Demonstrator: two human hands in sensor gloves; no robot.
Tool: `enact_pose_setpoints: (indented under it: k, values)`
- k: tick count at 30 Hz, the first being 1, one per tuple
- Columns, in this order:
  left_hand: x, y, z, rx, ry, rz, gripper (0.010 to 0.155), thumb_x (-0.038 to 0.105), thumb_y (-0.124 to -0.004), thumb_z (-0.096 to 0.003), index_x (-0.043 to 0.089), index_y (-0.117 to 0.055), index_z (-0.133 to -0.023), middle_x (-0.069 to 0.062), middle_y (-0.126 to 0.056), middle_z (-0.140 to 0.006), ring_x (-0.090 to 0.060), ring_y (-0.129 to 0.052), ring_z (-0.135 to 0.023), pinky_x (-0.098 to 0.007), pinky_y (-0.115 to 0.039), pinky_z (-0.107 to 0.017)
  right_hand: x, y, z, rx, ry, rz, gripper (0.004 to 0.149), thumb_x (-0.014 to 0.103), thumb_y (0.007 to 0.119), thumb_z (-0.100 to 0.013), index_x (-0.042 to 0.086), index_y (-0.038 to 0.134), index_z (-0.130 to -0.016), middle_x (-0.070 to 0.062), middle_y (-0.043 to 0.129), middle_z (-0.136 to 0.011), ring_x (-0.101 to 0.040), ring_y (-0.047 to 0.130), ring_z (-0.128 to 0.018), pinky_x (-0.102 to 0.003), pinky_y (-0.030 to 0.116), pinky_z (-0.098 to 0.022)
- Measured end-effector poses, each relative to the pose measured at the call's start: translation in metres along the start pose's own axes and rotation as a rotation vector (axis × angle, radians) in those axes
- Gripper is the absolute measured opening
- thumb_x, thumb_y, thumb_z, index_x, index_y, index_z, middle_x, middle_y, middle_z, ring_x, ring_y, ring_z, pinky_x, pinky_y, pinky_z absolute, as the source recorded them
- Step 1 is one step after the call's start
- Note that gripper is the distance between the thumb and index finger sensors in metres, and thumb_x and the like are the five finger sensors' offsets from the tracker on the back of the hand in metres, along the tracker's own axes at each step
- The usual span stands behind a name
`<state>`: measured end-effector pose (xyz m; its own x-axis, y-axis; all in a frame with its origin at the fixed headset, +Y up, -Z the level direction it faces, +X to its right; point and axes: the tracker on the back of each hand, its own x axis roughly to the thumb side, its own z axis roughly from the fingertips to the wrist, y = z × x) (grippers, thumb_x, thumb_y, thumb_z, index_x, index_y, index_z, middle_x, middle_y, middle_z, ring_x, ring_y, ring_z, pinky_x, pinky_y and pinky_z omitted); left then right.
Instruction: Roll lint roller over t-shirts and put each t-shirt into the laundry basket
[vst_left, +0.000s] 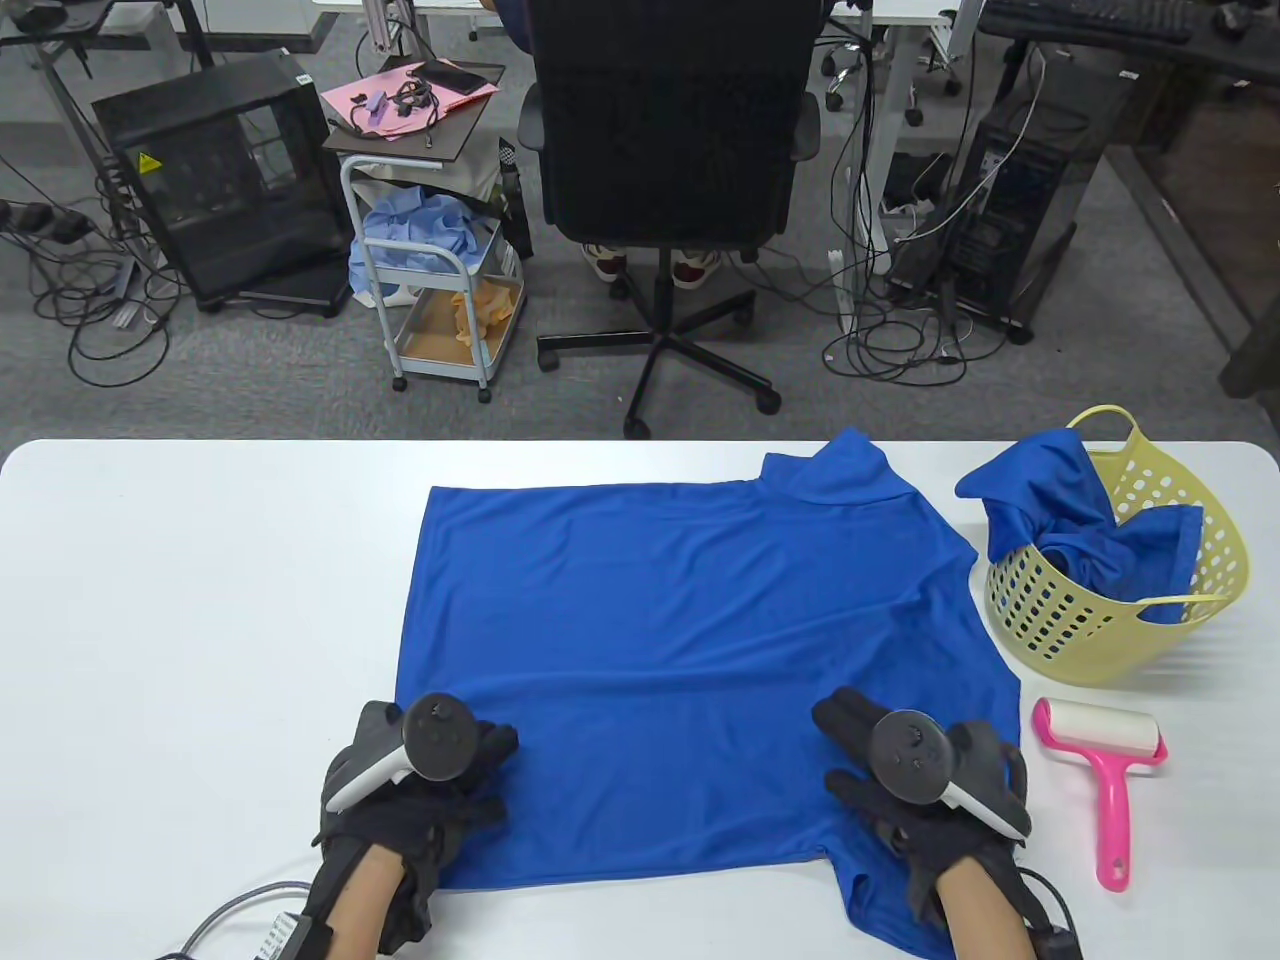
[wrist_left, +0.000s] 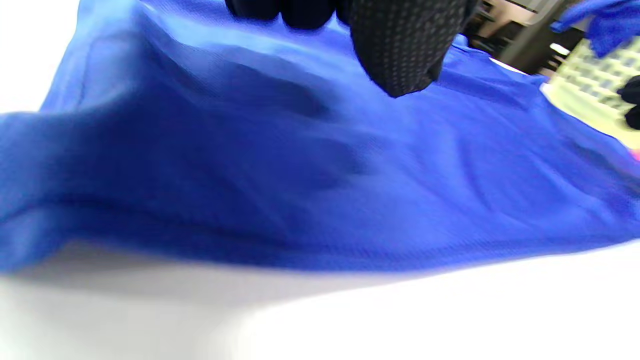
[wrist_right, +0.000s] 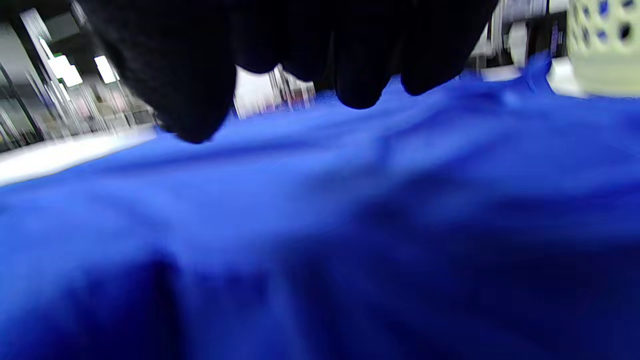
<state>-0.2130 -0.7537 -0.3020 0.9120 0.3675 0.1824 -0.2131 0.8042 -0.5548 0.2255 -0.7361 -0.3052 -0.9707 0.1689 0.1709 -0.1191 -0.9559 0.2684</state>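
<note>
Blue, thin knit fabric, the t-shirt (vst_left: 690, 640) lies spread flat on the white surface (vst_left: 200, 620), with soft wrinkles. The left hand (vst_left: 415, 790) rests on its near left edge, the right hand (vst_left: 925, 790) on its near right part; for both I cannot tell if the fingers grip the cloth or only press it. At the right, a yellow perforated plastic laundry basket (vst_left: 1110, 625) holds another blue t-shirt (vst_left: 1075, 525). Just before it lies the pink lint roller (vst_left: 1105, 765), untouched.

Overhead table view; low, close wrist views
</note>
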Motion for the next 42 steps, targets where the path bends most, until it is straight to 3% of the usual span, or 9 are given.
enact_pose_setpoints:
  k: [3,6,14,22,27,31,35,37,42]
  values:
    - [-0.003,-0.008,0.004,-0.069,0.001,-0.03,0.053,0.038,-0.08,-0.0535,0.033,-0.066,-0.104,0.004,-0.061,-0.114,-0.024,-0.057,-0.112,-0.047,-0.051,-0.079,-0.013,0.015,-0.004,0.161,0.046,0.029,0.071,0.05,0.085,-0.043,0.035,0.05,-0.104,0.007,0.051,-0.117,-0.027,0.065,-0.103,-0.05,0.061,-0.074]
    - [-0.008,-0.009,0.007,-0.072,-0.004,-0.076,0.044,0.041,-0.084,-0.0511,0.023,-0.084,-0.091,0.004,-0.059,-0.115,-0.025,-0.056,-0.113,-0.049,-0.053,-0.079,-0.023,0.022,-0.004,0.246,0.059,-0.044,0.074,0.053,0.086,-0.042,0.035,0.051,-0.105,0.007,0.042,-0.119,-0.023,0.049,-0.107,-0.051,0.054,-0.075]
    - [-0.01,-0.023,0.006,-0.132,0.015,-0.246,0.066,0.052,-0.091,-0.0433,0.037,-0.059,-0.099,0.009,-0.035,-0.118,-0.02,-0.035,-0.114,-0.057,-0.048,-0.079,-0.02,0.033,-0.003,0.38,0.064,-0.037,0.09,0.055,0.089,-0.039,0.038,0.031,-0.106,0.005,0.016,-0.119,-0.026,0.023,-0.108,-0.054,0.034,-0.077]
    - [-0.014,-0.025,0.006,-0.006,0.025,-0.17,0.041,0.037,-0.084,-0.0513,0.037,-0.071,-0.091,0.011,-0.046,-0.115,-0.018,-0.044,-0.11,-0.054,-0.05,-0.079,-0.024,0.035,-0.002,0.252,0.061,-0.14,0.068,0.041,0.086,-0.043,0.038,0.048,-0.099,0.003,0.029,-0.117,-0.027,0.032,-0.105,-0.057,0.034,-0.076]
    - [-0.016,-0.026,0.007,0.015,0.015,-0.134,0.04,0.035,-0.082,-0.0517,0.033,-0.074,-0.09,0.01,-0.048,-0.114,-0.019,-0.046,-0.11,-0.055,-0.05,-0.078,-0.025,0.034,-0.003,0.173,0.089,-0.145,0.043,0.036,0.08,-0.048,0.037,0.064,-0.088,0.005,0.04,-0.115,-0.025,0.041,-0.104,-0.055,0.04,-0.075]
    - [-0.019,-0.021,0.008,-0.005,-0.011,-0.116,0.04,0.033,-0.079,-0.0526,0.03,-0.074,-0.093,0.009,-0.05,-0.114,-0.02,-0.046,-0.112,-0.056,-0.05,-0.078,-0.026,0.033,-0.004,0.142,0.077,-0.164,0.04,0.036,0.079,-0.048,0.036,0.069,-0.086,0.004,0.045,-0.114,-0.026,0.046,-0.102,-0.055,0.043,-0.075]
    - [-0.024,0.0,0.014,0.053,-0.054,-0.001,0.04,0.03,-0.074,-0.0535,0.032,-0.069,-0.093,-0.002,-0.063,-0.112,-0.031,-0.069,-0.109,-0.062,-0.061,-0.075,-0.027,0.023,-0.005,0.097,0.048,-0.217,0.039,0.035,0.078,-0.048,0.036,0.071,-0.086,-0.001,0.055,-0.113,-0.032,0.056,-0.101,-0.058,0.051,-0.073]
    - [-0.028,0.02,0.02,0.104,-0.076,0.065,0.04,0.029,-0.071,-0.0547,0.035,-0.064,-0.093,0.001,-0.069,-0.109,-0.027,-0.076,-0.106,-0.066,-0.065,-0.072,-0.023,0.009,-0.006,0.048,0.022,-0.289,0.039,0.035,0.077,-0.048,0.037,0.071,-0.086,-0.002,0.058,-0.113,-0.034,0.06,-0.1,-0.059,0.054,-0.072]
    - [-0.029,0.079,0.037,0.281,-0.16,0.213,0.04,0.026,-0.066,-0.0564,0.037,-0.06,-0.095,0.0,-0.083,-0.092,-0.026,-0.094,-0.087,-0.057,-0.08,-0.065,-0.007,-0.043,-0.011,-0.055,-0.075,-0.436,0.039,0.035,0.077,-0.048,0.037,0.071,-0.087,0.001,0.075,-0.097,-0.03,0.075,-0.086,-0.056,0.065,-0.068]
